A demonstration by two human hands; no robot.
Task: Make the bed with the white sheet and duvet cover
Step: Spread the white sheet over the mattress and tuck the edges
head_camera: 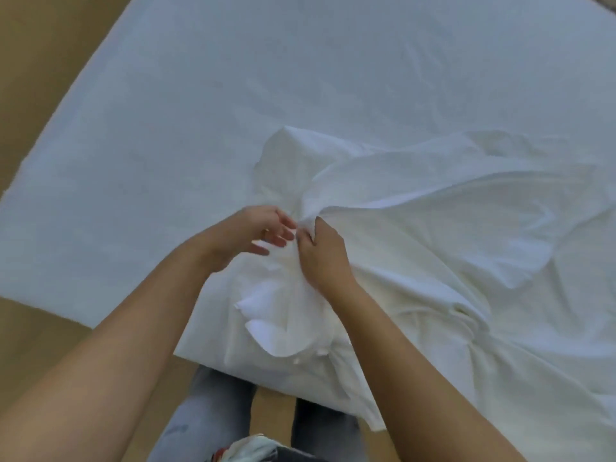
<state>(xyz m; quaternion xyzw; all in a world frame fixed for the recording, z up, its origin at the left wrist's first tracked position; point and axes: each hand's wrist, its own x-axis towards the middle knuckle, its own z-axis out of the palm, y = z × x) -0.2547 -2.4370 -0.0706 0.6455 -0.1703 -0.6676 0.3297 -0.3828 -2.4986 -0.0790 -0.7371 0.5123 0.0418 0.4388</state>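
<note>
Tan floor (40, 78) shows on the left and below the near corner of a wide bed. Its smooth white sheet (300, 78) lies flat over most of the top, with only faint creases. The person stands at that corner; grey jeans (213, 405) show below the mattress edge.

Crumpled white cotton cloth (433, 228) is heaped on the near right part of the bed. It bunches toward the corner and one flap hangs over the edge. Judged to be the duvet cover, though no opening or filling can be made out.

Right hand (321, 258): fingers buried in a raised fold at the top of the heap, gripping it, thumb on the outside. Left hand (246, 235): just beside the right, fingers (283, 233) loosely curved with their tips at the same fold. Cannot tell whether they pinch the cloth or only touch it.

Progress, as a judgement:
- Sheet stage looks done or nearly so. Tucking at the sides is not visible.
- Cover stage is early, as the cloth is not spread out. The hands seem to be hunting for an edge or corner.
- Left to do: find the edges, open the cloth across the bed, square it to the corners and smooth it.
</note>
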